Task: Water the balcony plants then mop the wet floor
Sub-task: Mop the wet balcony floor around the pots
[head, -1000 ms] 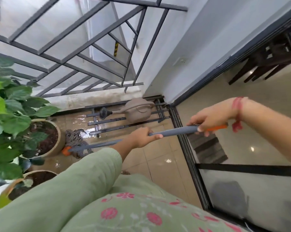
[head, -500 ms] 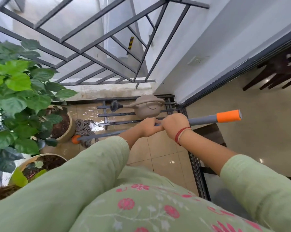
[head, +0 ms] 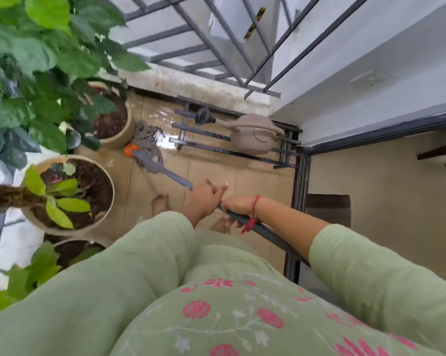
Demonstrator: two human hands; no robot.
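Both hands hold the grey mop handle [head: 165,172]. My left hand [head: 204,197] grips it lower down, with the index finger sticking up. Just behind, my right hand [head: 238,205], with a red thread at the wrist, grips the handle higher up. The stringy grey mop head [head: 147,138], with its orange collar, lies on the wet beige floor tiles [head: 216,165] beside a plant pot [head: 116,129]. A taupe watering can [head: 254,136] sits on a dark metal rack [head: 204,145] by the wall.
Leafy potted plants [head: 75,194] line the left side, with another pot [head: 70,250] nearer me. A metal railing [head: 216,47] closes the balcony ahead. My bare foot [head: 160,202] stands on the tiles. A sliding door track [head: 297,201] and a dark doormat [head: 328,209] lie to the right.
My view has tilted down and turned left. The handle has swung steeper, its upper end now passing under my right arm. The mop head stays by the pot.
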